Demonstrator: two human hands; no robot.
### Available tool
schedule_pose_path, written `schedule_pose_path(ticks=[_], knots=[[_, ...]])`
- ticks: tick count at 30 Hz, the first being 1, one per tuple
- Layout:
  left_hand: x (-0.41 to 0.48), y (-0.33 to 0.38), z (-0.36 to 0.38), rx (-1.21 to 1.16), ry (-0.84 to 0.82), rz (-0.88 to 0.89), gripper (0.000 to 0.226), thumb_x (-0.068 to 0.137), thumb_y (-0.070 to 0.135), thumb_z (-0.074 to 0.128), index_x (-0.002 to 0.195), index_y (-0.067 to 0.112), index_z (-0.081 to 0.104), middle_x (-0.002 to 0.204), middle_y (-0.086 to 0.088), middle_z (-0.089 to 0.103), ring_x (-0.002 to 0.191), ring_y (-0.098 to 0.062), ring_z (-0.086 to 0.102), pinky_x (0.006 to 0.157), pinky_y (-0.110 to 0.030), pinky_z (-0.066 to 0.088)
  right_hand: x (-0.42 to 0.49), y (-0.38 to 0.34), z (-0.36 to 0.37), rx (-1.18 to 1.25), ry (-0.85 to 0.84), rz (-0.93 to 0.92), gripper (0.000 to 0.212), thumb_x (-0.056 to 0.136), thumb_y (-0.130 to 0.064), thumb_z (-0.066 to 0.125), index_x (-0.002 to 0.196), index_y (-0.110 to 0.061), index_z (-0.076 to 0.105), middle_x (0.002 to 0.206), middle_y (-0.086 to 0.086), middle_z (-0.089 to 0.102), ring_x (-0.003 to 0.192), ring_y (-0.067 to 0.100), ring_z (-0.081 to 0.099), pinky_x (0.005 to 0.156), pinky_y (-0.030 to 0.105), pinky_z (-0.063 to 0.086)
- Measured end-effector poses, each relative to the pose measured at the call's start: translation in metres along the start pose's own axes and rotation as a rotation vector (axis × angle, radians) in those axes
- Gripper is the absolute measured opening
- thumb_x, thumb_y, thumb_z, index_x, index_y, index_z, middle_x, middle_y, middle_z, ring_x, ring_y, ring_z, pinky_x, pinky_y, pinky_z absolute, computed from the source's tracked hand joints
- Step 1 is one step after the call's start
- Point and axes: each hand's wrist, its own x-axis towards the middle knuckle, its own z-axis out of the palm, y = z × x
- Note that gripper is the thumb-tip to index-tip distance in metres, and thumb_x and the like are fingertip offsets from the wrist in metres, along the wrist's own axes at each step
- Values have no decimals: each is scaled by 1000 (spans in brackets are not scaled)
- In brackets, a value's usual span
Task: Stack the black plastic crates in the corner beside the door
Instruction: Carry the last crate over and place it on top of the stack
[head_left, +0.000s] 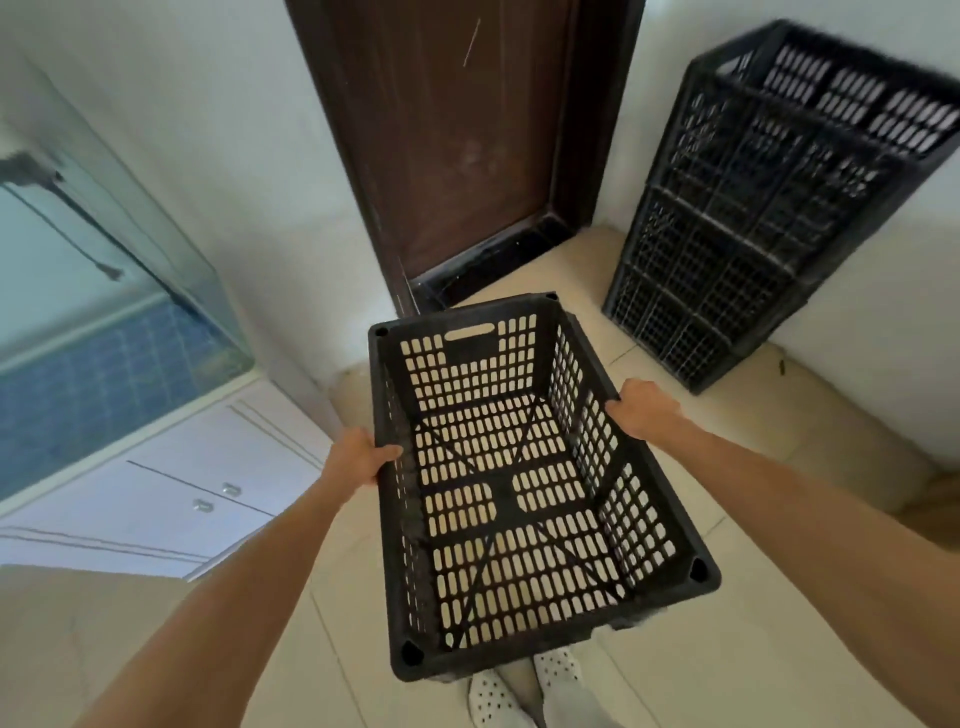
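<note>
I hold an empty black slotted plastic crate (519, 499) level in the air in front of me, above the tiled floor. My left hand (358, 457) grips its left long rim, thumb over the edge. My right hand (647, 410) grips the right long rim. A stack of several black crates (769, 208) stands in the corner to the right of the dark brown door (457, 135), against the white wall, with the top crate open upward.
A glass tank (104, 291) sits on a white cabinet (176, 493) along the left wall. Beige floor tiles (727, 665) stretch between me and the stack. My feet in white perforated shoes (524, 686) show below the crate.
</note>
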Motion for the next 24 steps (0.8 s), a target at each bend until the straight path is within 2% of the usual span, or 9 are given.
schedule_pose_path(ticks=[3,6,8,10,13,17,21,24], knots=[[-15,48,-14,17,-19,59,26,88,21,71,103,7,56,87,-7,69,75,-20,70,67,-29,56,-22,15,-48,-44,48,20,30,95,-26,48,116,-6,56,97,8,59,87,25,59,65,31,43],[-25,90,-16,103,35,160,23,86,26,71,93,7,61,83,-6,71,78,-20,71,73,-32,57,-37,38,-84,-30,105,74,33,94,-24,50,123,-8,52,112,9,61,103,29,61,79,37,48],[-34,121,-10,99,109,239,19,83,28,71,82,11,62,76,-2,68,74,-17,68,65,-29,54,-42,58,-108,-32,109,96,32,94,-25,51,122,-10,51,112,9,60,105,29,61,83,39,48],[-45,159,1,-6,174,279,20,82,27,71,75,10,63,71,-2,66,72,-18,67,62,-29,52,-43,81,-135,-28,109,101,29,95,-28,51,117,-10,54,102,6,59,99,28,61,80,39,48],[-56,223,13,-152,266,309,24,79,27,69,73,4,65,71,-7,66,74,-24,65,72,-38,52,-34,116,-179,5,127,85,26,95,-31,51,110,-10,56,88,4,56,89,27,61,78,39,51],[-62,308,18,-143,319,396,26,77,26,68,68,2,64,66,-10,64,71,-26,62,66,-37,45,-6,155,-243,65,187,30,27,91,-30,53,104,-6,55,92,8,59,92,31,63,82,42,54],[-68,390,21,-116,374,439,28,79,27,68,68,2,64,70,-12,64,73,-27,61,70,-39,46,26,190,-311,61,233,-32,25,89,-29,55,74,-11,48,74,5,54,82,30,63,69,35,48],[-75,445,26,-126,410,491,27,82,26,69,68,4,67,70,-11,65,72,-26,61,68,-37,45,43,212,-361,64,285,-78,28,87,-29,57,67,-12,46,69,4,52,78,28,60,73,38,50]])
